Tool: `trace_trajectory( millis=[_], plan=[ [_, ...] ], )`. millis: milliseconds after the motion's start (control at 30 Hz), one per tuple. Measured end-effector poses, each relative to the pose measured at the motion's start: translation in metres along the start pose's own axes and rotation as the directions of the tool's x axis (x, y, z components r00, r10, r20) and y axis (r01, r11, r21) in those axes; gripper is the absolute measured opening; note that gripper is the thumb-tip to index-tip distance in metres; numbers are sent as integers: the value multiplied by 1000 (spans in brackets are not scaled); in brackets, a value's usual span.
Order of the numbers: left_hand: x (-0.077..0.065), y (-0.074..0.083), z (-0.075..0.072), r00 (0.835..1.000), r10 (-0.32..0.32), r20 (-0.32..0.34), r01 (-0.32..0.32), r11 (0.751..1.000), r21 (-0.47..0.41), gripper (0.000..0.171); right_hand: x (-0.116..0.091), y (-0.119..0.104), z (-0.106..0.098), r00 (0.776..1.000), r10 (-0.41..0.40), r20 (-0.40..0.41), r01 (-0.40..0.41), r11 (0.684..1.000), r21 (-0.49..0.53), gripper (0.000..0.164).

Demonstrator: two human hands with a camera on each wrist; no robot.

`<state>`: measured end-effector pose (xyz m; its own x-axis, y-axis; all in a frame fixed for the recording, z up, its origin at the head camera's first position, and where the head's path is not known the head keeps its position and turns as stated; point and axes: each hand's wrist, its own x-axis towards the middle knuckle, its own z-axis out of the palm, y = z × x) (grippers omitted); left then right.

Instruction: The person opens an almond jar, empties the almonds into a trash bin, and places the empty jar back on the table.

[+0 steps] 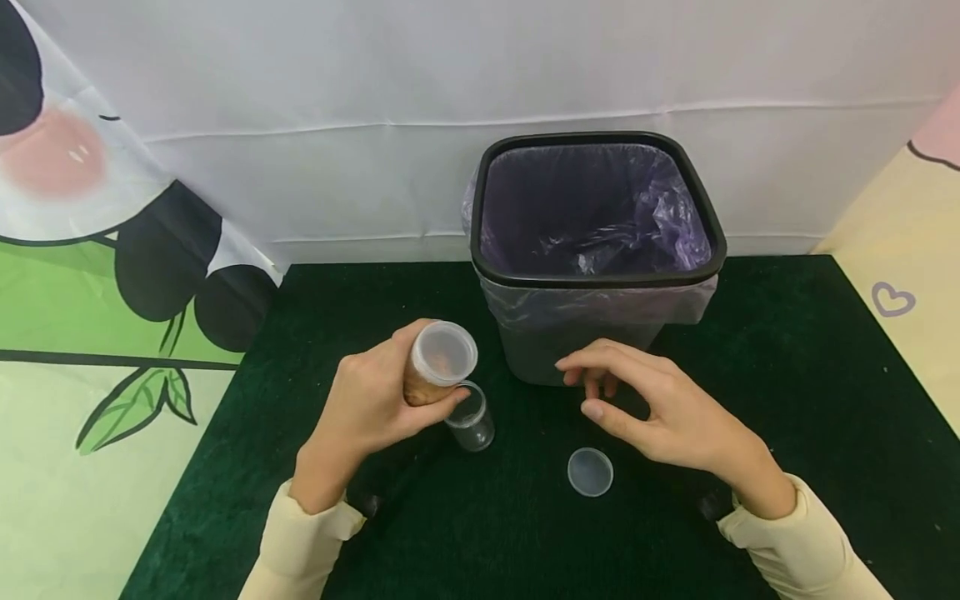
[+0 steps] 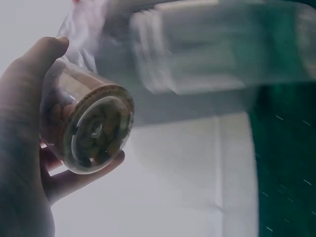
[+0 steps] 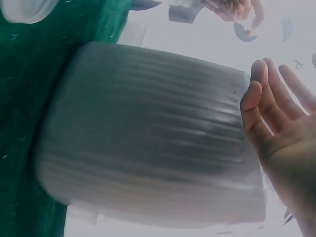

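From where I stood, the left hand (image 1: 367,412) was curled firmly round the filled jar (image 2: 89,123), the thumb along its near side and the fingers behind. The jar was raised above the tabletop (image 1: 525,542), its pale cap (image 1: 445,353) on, tilted a little toward the person, with brown pieces (image 2: 98,131) showing through its base. Just below that thumb stood a clear jar (image 1: 474,431), upright on the green cloth; I couldn't tell whether the thumb touched its rim. The right hand (image 1: 652,408) was released, its fingers loosely bent and spread from the thumb, in the air in front of the bin (image 1: 600,282). Whether its fingertips met the bin's wall I couldn't tell. A loose lid (image 1: 590,472) lay flat on the tabletop, nearer the person than the right hand's fingers. The bin stood farther back, lined with a purple bag (image 1: 592,217) folded over its sides.
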<state>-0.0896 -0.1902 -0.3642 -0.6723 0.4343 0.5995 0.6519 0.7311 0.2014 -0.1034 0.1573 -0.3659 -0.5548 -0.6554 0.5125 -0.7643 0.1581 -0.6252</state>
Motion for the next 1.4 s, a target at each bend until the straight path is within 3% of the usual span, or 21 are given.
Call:
trace_trajectory(
  millis=[233,333,467,667,933,1200,1400],
  plan=[
    [36,26,2,981,193,22,-194,979,63,76,9,-15,2,994,-33,-106,32,999,-20,46],
    [46,34,5,964,264,31,-266,960,91,74,11,-19,3,986,-76,-146,71,997,-39,50],
    [54,41,12,943,331,36,-333,935,120,69,10,-21,5,987,-60,-151,49,996,-73,54],
    [51,49,22,929,370,17,-369,917,152,66,1,-25,9,993,41,-107,-57,987,-152,56],
    [50,60,30,917,394,55,-397,901,172,63,-2,-26,8,991,83,-102,-105,968,-227,61],
    [48,68,31,928,366,71,-371,925,80,68,-4,-30,11,989,106,-105,-129,963,-237,63],
    [49,73,32,933,357,45,-360,926,117,63,-4,-37,14,978,116,-171,-158,954,-253,60]
  ],
)
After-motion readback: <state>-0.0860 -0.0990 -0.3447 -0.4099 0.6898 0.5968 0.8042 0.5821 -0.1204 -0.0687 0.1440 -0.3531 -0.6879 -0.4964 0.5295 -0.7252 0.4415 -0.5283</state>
